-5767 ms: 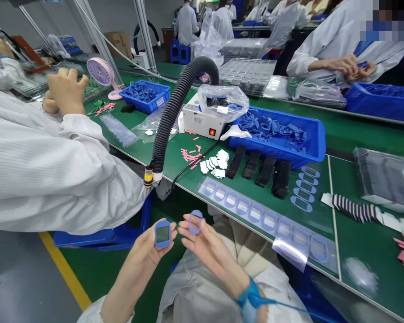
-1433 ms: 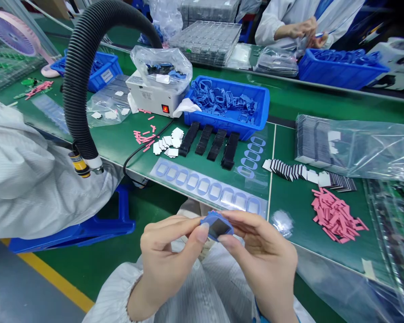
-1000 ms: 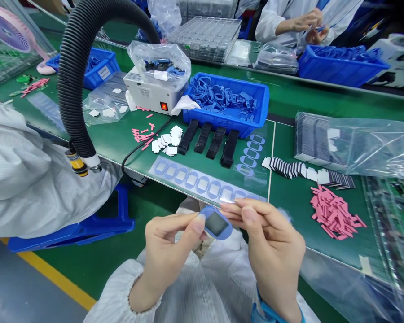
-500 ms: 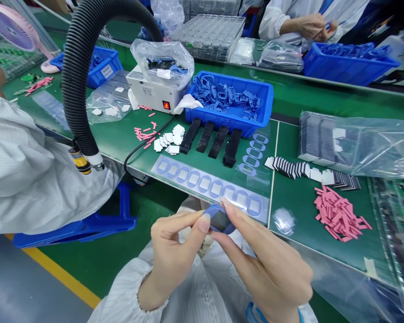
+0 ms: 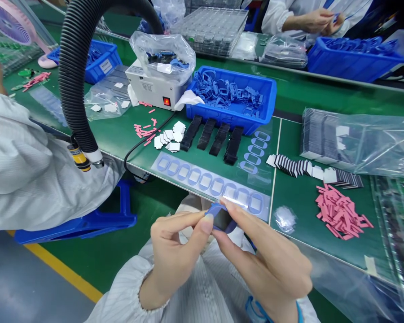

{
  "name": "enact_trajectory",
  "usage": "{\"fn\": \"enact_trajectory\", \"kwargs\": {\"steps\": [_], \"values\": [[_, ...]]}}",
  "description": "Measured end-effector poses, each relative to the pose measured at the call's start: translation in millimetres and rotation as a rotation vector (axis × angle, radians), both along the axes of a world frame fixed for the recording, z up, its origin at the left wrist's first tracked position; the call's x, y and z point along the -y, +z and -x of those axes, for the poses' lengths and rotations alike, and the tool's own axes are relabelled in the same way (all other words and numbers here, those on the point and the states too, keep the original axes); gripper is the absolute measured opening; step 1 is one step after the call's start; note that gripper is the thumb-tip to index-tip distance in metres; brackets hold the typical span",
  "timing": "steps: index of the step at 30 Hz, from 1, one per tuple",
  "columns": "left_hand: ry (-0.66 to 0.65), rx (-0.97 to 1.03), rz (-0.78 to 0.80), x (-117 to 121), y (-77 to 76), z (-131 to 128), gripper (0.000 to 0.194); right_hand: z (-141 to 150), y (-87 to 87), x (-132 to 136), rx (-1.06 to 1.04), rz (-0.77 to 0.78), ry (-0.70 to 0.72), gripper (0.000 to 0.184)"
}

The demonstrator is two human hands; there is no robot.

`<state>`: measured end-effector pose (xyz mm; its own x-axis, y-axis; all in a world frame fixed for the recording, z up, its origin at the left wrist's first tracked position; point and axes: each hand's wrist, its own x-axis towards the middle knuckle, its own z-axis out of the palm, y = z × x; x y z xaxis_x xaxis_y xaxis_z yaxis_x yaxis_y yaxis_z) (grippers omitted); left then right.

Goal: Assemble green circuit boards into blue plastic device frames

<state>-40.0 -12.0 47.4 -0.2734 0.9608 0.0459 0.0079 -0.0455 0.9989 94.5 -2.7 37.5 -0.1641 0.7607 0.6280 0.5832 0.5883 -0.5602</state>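
A small blue oval casing with a dark, glossy rectangular window (image 5: pixel 223 220) is held above my lap, just off the bench's front edge. My left hand (image 5: pixel 177 251) pinches its left end between thumb and forefinger. On the opposite side, my right hand (image 5: pixel 265 258) grips the casing with thumb and fingertips, hiding part of its rim. Right behind the casing lies a clear strip of blue oval rings with pale squares (image 5: pixel 194 177). Several black pieces in overlapping rows (image 5: pixel 207 134) and a few loose blue oval rings (image 5: pixel 256 150) sit farther back.
A blue bin of blue casings (image 5: pixel 272 101) stands beyond the rows. Pink strips (image 5: pixel 341 211) and overlapping white-and-black squares (image 5: pixel 291 166) lie to the right. A black hose (image 5: pixel 72 80) arches down at left, near a co-worker's sleeve (image 5: pixel 37 161). Another person's hands (image 5: pixel 318 21) are across the bench.
The casing has turned slightly in my fingers, so more of its dark window shows. Both hands keep their grip. The view has shifted a little.
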Motion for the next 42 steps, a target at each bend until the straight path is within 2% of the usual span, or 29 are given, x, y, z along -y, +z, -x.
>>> {"fn": "enact_trajectory", "kwargs": {"steps": [4,7,12,15,24,32,38,42], "values": [[-0.060,0.167,0.116,-3,-4.5,2,0.020,2,-2.2,2,-0.186,0.072,0.008,0.060],[-0.095,0.243,0.150,-4,-5.4,2,0.025,3,-0.6,3,-0.333,0.187,0.049,0.052],[-0.083,0.195,0.101,-2,-3.2,-3,0.023,1,8.1,0,-0.516,0.442,0.006,0.030],[-0.074,0.212,0.106,-1,-3.9,-3,0.022,0,10.2,-2,-0.501,0.489,-0.020,0.023],[-0.113,0.396,0.242,-5,-6.5,-2,0.032,-2,7.8,-4,-0.400,0.473,-0.052,0.019],[-0.135,0.467,0.317,-8,-3.7,-3,0.036,-5,5.5,0,-0.437,0.450,-0.010,0.028],[-0.152,0.532,0.410,-13,-2.0,-4,0.041,-2,-0.2,-1,-0.430,0.245,0.071,0.053],[-0.168,0.608,0.481,-15,0.6,-4,0.041,0,-2.3,-3,-0.358,0.151,0.086,0.058]]}}
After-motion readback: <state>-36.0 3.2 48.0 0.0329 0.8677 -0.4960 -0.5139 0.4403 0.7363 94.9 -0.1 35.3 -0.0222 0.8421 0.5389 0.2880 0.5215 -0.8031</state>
